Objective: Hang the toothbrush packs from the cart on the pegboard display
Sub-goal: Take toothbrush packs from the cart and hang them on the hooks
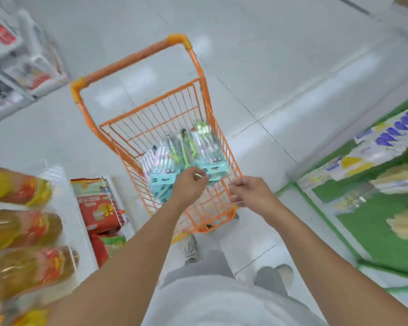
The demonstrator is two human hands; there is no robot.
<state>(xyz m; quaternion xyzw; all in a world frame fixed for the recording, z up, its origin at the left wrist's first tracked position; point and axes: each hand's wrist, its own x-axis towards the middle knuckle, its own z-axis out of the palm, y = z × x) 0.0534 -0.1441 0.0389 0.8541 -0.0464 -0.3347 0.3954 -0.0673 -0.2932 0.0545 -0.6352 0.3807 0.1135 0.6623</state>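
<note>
An orange wire cart (151, 118) stands on the white tiled floor in front of me. Several toothbrush packs (196, 147) with teal cards lie piled in its basket. My left hand (190, 187) reaches into the basket, its fingers curled on the lower card edge of a toothbrush pack (215, 172). At the near right corner of the basket, my right hand (251, 192) has its fingers curled over the cart's wire rim (234, 161). No pegboard display is in view. The picture is blurred by motion.
Shelves with bottles of yellow oil (19, 187) and red bags (98, 205) stand close on my left. A green-edged shelf (374, 222) with packaged goods runs along the right. White shelving (17, 64) stands far left. Open tiled floor lies beyond the cart's handle (130, 60).
</note>
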